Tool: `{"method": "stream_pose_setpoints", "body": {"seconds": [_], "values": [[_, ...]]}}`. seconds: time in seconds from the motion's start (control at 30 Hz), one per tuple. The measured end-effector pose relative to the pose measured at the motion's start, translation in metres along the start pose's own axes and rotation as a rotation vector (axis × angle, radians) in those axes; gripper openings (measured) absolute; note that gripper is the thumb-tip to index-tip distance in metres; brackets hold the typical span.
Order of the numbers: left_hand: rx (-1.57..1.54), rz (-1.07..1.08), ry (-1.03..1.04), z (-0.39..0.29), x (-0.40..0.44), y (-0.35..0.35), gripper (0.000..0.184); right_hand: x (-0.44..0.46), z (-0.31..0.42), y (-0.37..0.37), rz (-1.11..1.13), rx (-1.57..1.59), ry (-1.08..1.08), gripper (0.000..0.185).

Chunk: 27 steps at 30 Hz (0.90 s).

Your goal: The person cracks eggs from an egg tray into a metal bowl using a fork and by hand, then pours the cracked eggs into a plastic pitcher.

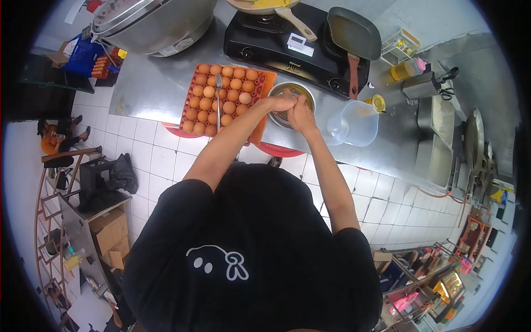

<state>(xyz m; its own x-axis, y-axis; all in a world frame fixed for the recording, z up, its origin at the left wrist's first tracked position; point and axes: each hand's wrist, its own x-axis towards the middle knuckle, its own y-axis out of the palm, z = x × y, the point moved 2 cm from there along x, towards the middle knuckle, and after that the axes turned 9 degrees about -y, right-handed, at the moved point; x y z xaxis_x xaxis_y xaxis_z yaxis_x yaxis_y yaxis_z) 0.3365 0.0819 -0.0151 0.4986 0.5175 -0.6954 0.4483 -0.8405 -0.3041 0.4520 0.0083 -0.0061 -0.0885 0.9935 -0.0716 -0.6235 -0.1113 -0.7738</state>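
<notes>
My left hand (283, 102) and my right hand (301, 115) meet over a round metal bowl (311, 95). The fingers of both are closed together, and what they hold, if anything, is hidden. Part of the bowl's inside shows behind the hands. Just left of it is a tray (259, 105) filled with rows of brown eggs (228, 107). A metal fork (218, 99) lies across the eggs. To the right of the bowl stands a clear plastic jug (359, 126).
Behind the bowl stands a black gas stove (287, 65) with a dark square pan (354, 36) and a light pan (265, 6). A large metal pot (157, 27) is at the back left. At the right are a yellow-lidded can (378, 103), an oil bottle (402, 70) and a sink (434, 149).
</notes>
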Motion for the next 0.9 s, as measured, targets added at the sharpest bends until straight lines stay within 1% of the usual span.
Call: {"method": "stream_pose_setpoints", "body": {"seconds": [0.03, 0.1, 0.17, 0.23, 0.27, 0.33, 0.4, 0.43, 0.5, 0.53, 0.57, 0.63, 0.67, 0.73, 0.77, 0.83, 0.87, 0.9], "values": [[-0.003, 0.000, -0.001, 0.008, 0.015, 0.004, 0.081, -0.001, 0.000, 0.000, 0.006, 0.018, 0.023, 0.048], [0.092, -0.174, 0.094, 0.016, 0.028, 0.010, 0.081, -0.003, -0.001, -0.001, 0.014, 0.027, 0.038, 0.047], [0.069, -0.146, 0.095, 0.016, 0.030, 0.010, 0.080, -0.004, -0.004, -0.002, 0.020, 0.038, 0.055, 0.047], [0.047, -0.120, 0.092, 0.017, 0.032, 0.010, 0.078, -0.005, -0.009, -0.001, -0.031, 0.042, -0.037, 0.041], [0.103, -0.111, 0.110, 0.017, 0.034, 0.007, 0.075, -0.005, -0.013, -0.001, -0.026, 0.047, -0.035, 0.041], [0.158, -0.096, 0.121, 0.013, 0.022, 0.004, 0.071, -0.007, -0.022, 0.000, -0.067, 0.158, -0.157, 0.041], [0.201, -0.075, 0.122, 0.002, -0.002, -0.002, 0.059, -0.010, -0.026, -0.002, -0.079, 0.178, -0.182, 0.041], [0.203, -0.069, 0.120, 0.013, 0.011, 0.000, 0.059, -0.012, -0.026, -0.004, -0.095, 0.194, -0.214, 0.040], [0.391, -0.037, 0.237, 0.032, 0.033, 0.003, 0.049, -0.016, -0.024, -0.010, -0.072, 0.178, -0.232, 0.041], [0.241, -0.097, 0.160, -0.004, -0.029, -0.006, 0.044, -0.016, -0.023, -0.012, -0.052, 0.158, -0.260, 0.042], [0.244, -0.091, 0.158, -0.010, -0.042, -0.008, 0.044, -0.020, -0.019, -0.016, -0.054, 0.162, -0.254, 0.042], [0.420, -0.127, 0.185, -0.012, -0.051, -0.011, 0.042, -0.025, -0.010, -0.025, 0.001, 0.040, -0.229, 0.044], [0.426, -0.121, 0.185, -0.011, -0.055, -0.012, 0.042, -0.026, -0.006, -0.029, -0.004, 0.043, -0.224, 0.044], [0.597, -0.277, 0.391, -0.013, -0.061, -0.014, 0.043, -0.031, 0.000, -0.034, -0.039, -0.022, -0.253, 0.046], [0.599, -0.273, 0.392, -0.013, -0.063, -0.013, 0.043, -0.033, 0.003, -0.037, -0.041, -0.021, -0.249, 0.046], [0.690, -0.510, 0.583, -0.013, -0.073, -0.011, 0.043, -0.037, 0.010, -0.040, -0.147, -0.040, -0.275, 0.046], [0.689, -0.512, 0.577, -0.013, -0.075, -0.010, 0.043, -0.039, 0.013, -0.040, -0.143, -0.037, -0.278, 0.046], [0.664, -0.559, 0.650, -0.016, -0.078, -0.009, 0.042, -0.041, 0.015, -0.042, -0.188, -0.035, -0.253, 0.047]]}}
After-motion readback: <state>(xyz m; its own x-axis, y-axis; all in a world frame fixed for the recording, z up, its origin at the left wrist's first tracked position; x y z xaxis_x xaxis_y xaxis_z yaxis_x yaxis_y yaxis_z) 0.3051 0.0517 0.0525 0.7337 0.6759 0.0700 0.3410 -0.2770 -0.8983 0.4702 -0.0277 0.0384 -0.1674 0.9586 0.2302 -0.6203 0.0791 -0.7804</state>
